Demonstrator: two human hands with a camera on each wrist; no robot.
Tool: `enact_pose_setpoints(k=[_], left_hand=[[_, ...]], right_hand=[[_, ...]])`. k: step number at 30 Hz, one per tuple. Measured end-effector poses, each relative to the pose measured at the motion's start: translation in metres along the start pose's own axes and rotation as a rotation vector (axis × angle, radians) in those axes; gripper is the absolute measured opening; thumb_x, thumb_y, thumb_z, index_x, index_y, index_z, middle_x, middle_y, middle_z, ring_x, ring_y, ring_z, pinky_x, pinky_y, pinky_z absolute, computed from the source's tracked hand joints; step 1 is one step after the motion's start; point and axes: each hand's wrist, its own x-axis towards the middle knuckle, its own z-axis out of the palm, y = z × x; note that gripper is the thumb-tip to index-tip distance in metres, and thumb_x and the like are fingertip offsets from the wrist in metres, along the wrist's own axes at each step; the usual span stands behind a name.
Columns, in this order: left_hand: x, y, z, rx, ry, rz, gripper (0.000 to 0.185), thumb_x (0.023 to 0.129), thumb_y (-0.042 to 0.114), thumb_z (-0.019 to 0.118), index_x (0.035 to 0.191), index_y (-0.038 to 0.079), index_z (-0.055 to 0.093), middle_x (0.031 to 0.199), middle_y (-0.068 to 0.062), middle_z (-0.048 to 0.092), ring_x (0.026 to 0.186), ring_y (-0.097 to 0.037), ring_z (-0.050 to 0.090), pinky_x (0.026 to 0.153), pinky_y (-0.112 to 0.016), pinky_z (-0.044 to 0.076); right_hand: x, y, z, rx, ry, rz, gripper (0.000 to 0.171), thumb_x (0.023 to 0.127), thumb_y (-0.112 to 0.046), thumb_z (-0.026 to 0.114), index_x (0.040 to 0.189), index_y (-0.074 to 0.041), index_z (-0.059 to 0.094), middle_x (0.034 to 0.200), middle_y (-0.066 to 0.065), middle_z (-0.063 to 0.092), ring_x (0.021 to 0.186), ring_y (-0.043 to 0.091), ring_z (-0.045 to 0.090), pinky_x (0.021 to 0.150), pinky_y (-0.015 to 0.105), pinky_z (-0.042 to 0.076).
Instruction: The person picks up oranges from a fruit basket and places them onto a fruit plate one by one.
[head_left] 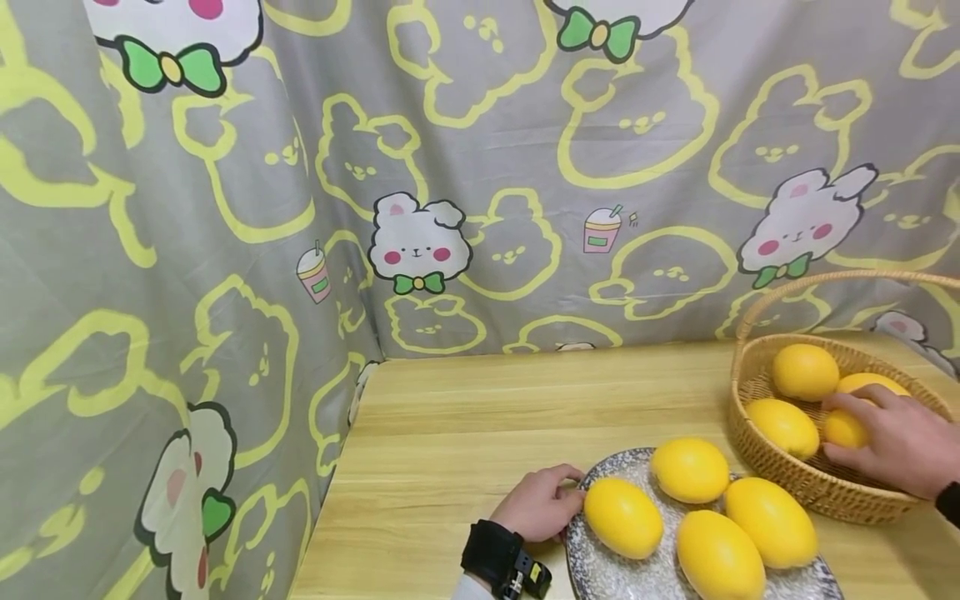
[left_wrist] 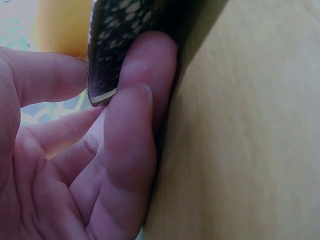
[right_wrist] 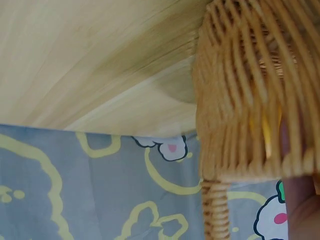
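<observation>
My left hand (head_left: 538, 504) grips the left rim of a speckled dark-and-white plate (head_left: 600, 571). In the left wrist view the plate's edge (left_wrist: 107, 55) lies between the thumb and fingers, with fingertips (left_wrist: 150, 57) underneath, close over the table. Several yellow lemons (head_left: 622, 518) rest on the plate. At the right, my right hand (head_left: 903, 437) reaches into a wicker basket (head_left: 780, 475) and holds a lemon (head_left: 843, 429), fingers over its top and thumb at its near side. Other lemons (head_left: 806, 372) lie around it in the basket. The basket's weave (right_wrist: 240, 100) hides most of this hand in the right wrist view.
The basket's tall arched handle (head_left: 750, 321) rises above its rim. Both the plate and the basket, close side by side, stand on a light wooden table (head_left: 480, 408). A grey cartoon-print curtain (head_left: 480, 167) hangs behind and along the left.
</observation>
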Motion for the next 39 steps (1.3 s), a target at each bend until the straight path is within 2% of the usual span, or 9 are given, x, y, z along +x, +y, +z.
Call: enact_pose_setpoints(k=[8, 18, 24, 30, 35, 39], left_hand=[[-0.001, 0.000, 0.000, -0.002, -0.002, 0.009, 0.035, 0.104, 0.033, 0.059, 0.136, 0.020, 0.065, 0.055, 0.006, 0.055, 0.044, -0.012, 0.053, 0.046, -0.025, 0.044], [0.000, 0.000, 0.001, -0.008, -0.004, 0.014, 0.034, 0.104, 0.033, 0.059, 0.135, 0.021, 0.066, 0.054, 0.006, 0.055, 0.044, -0.011, 0.052, 0.046, -0.024, 0.044], [0.000, 0.001, 0.000, -0.009, -0.001, 0.011, 0.034, 0.104, 0.033, 0.059, 0.134, 0.021, 0.067, 0.055, 0.006, 0.056, 0.044, -0.011, 0.052, 0.046, -0.024, 0.043], [0.000, 0.000, 0.000, -0.007, 0.003, 0.015, 0.034, 0.104, 0.032, 0.058, 0.135, 0.021, 0.066, 0.054, 0.006, 0.055, 0.044, -0.011, 0.052, 0.046, -0.024, 0.044], [0.000, -0.001, 0.001, -0.004, 0.005, 0.023, 0.034, 0.104, 0.032, 0.058, 0.134, 0.020, 0.066, 0.054, 0.007, 0.054, 0.043, -0.010, 0.053, 0.046, -0.024, 0.044], [0.000, -0.001, 0.001, -0.002, 0.003, 0.021, 0.035, 0.103, 0.033, 0.058, 0.135, 0.020, 0.066, 0.053, 0.006, 0.053, 0.044, -0.011, 0.053, 0.046, -0.024, 0.045]], right_hand=[[-0.007, 0.002, -0.007, -0.015, 0.038, -0.022, 0.063, 0.063, -0.044, 0.096, 0.104, -0.005, 0.068, 0.104, 0.036, 0.061, 0.072, 0.044, 0.061, 0.062, 0.057, 0.052], [-0.006, 0.000, -0.008, -0.005, 0.078, -0.048, 0.063, 0.062, -0.046, 0.096, 0.103, -0.007, 0.069, 0.104, 0.034, 0.061, 0.074, 0.044, 0.062, 0.063, 0.058, 0.050], [-0.006, -0.004, -0.009, 0.011, 0.132, -0.074, 0.063, 0.061, -0.046, 0.096, 0.103, -0.009, 0.068, 0.104, 0.033, 0.062, 0.072, 0.044, 0.062, 0.064, 0.060, 0.051], [-0.004, -0.009, -0.014, 0.028, 0.125, -0.067, 0.063, 0.062, -0.044, 0.096, 0.105, -0.008, 0.068, 0.107, 0.033, 0.061, 0.073, 0.045, 0.062, 0.062, 0.058, 0.051], [-0.004, -0.015, -0.017, 0.049, 0.158, -0.079, 0.061, 0.060, -0.039, 0.097, 0.105, -0.008, 0.068, 0.106, 0.030, 0.061, 0.071, 0.041, 0.062, 0.059, 0.054, 0.052], [-0.003, -0.020, -0.020, 0.062, 0.165, -0.071, 0.061, 0.062, -0.040, 0.097, 0.106, -0.009, 0.069, 0.107, 0.031, 0.061, 0.076, 0.046, 0.063, 0.063, 0.058, 0.052]])
